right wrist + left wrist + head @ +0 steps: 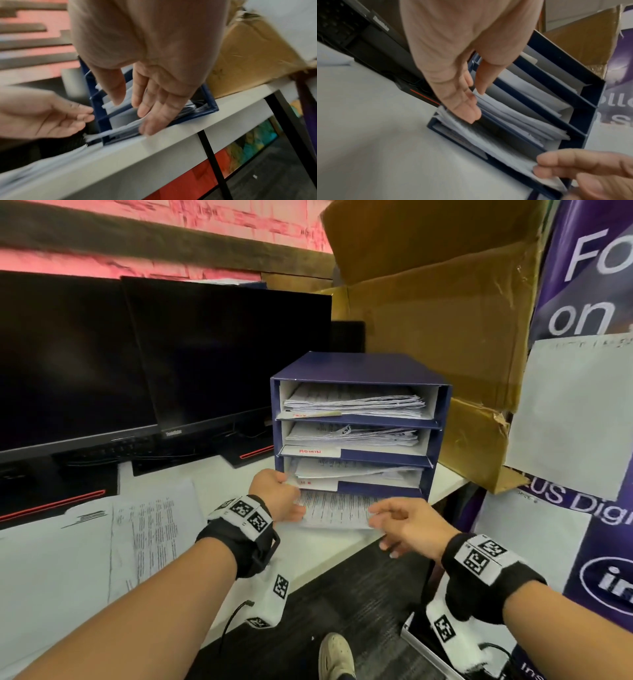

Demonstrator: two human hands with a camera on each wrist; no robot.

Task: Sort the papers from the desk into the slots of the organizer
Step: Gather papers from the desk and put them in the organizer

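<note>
Two hands, left hand (274, 494) and right hand (407, 525), fingers straight, touch a printed sheet (335, 511) jutting from the organizer (359, 368) at its six-o'clock slot.

Head overhead; both wrists near organizer (359, 368)

The organizer (359, 368) is seen to be made of stiff board covered in a dark blue skin, smooth with a slight sheen. The papers (352, 402) in its slots are thin white printed sheets, matt, a little curled at the edges. The desk (226, 487) is finished smooth, white and matt. The monitors (219, 350) are cased in black plastic, with dark glossy screens. The cardboard box (438, 330) is brown, rough, creased and torn. The wrist bands (219, 542) are knitted cloth.
</note>
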